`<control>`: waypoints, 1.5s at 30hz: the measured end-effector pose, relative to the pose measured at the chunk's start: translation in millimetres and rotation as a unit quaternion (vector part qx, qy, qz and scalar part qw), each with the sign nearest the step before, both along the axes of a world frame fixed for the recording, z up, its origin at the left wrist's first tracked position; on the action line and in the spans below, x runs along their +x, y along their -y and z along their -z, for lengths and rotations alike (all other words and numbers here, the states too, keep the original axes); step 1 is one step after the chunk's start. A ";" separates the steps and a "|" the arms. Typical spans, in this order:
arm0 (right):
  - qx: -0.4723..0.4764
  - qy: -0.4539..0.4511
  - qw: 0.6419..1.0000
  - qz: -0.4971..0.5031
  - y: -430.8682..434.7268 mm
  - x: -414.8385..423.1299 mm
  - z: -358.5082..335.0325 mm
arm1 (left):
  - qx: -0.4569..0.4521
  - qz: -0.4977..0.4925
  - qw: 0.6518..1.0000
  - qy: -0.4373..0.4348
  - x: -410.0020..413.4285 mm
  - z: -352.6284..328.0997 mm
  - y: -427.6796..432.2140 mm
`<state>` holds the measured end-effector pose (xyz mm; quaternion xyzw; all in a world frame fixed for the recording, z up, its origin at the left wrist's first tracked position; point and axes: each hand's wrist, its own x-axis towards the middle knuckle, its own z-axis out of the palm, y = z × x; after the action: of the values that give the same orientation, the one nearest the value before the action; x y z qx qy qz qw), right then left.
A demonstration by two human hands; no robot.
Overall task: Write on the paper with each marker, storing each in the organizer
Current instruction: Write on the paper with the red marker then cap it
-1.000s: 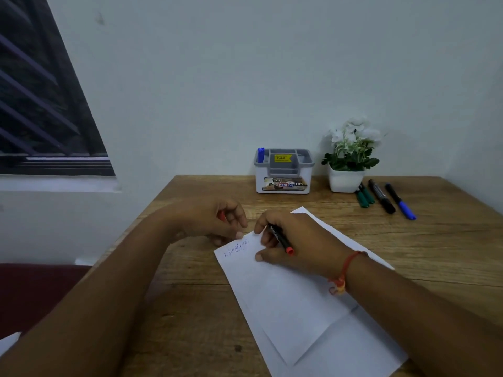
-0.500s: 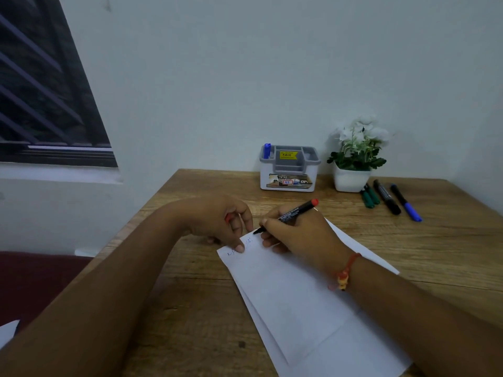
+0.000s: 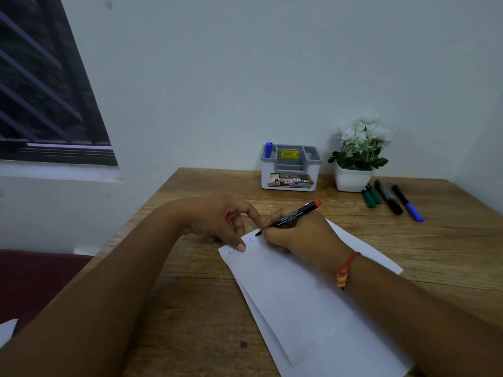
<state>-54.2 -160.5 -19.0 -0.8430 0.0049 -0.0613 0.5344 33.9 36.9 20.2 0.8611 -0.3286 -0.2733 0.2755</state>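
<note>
My right hand (image 3: 302, 235) grips a black marker with a red end (image 3: 296, 213), its tip resting on the top left corner of the white paper (image 3: 299, 300), beside small handwriting. My left hand (image 3: 220, 219) is curled around a red cap (image 3: 228, 217), and its index finger presses down the paper's corner. The grey and white organizer (image 3: 290, 170) stands at the back of the table with a blue marker (image 3: 268, 149) upright in its left slot. Several more markers lie at the back right: two green (image 3: 370, 195), one black (image 3: 388, 196), one blue (image 3: 407, 202).
A white pot of white flowers (image 3: 356, 159) stands right of the organizer, close to the loose markers. The wooden table (image 3: 190, 308) ends at the left near a dark red seat (image 3: 30, 278). A barred window (image 3: 40, 91) fills the upper left.
The right hand turned the marker over, from red end pointing down toward me to tip on the paper, and then slid the tip slightly along the written line. The view tilted a little.
</note>
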 end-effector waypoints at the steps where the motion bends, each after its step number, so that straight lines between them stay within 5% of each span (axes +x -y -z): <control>1: 0.002 0.000 1.000 0.000 0.3 0.5 0.3 | 0.002 0.002 1.000 0.001 0.4 0.1 0.4; 45: -0.045 0.006 0.999 0.007 0.7 1.4 -0.4 | 0.004 0.007 1.000 0.010 4.3 4.2 -0.2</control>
<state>-52.8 -161.2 -18.7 -0.8658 0.0045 -0.0705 0.4953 38.1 37.2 16.0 0.8625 -0.3363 -0.2679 0.2670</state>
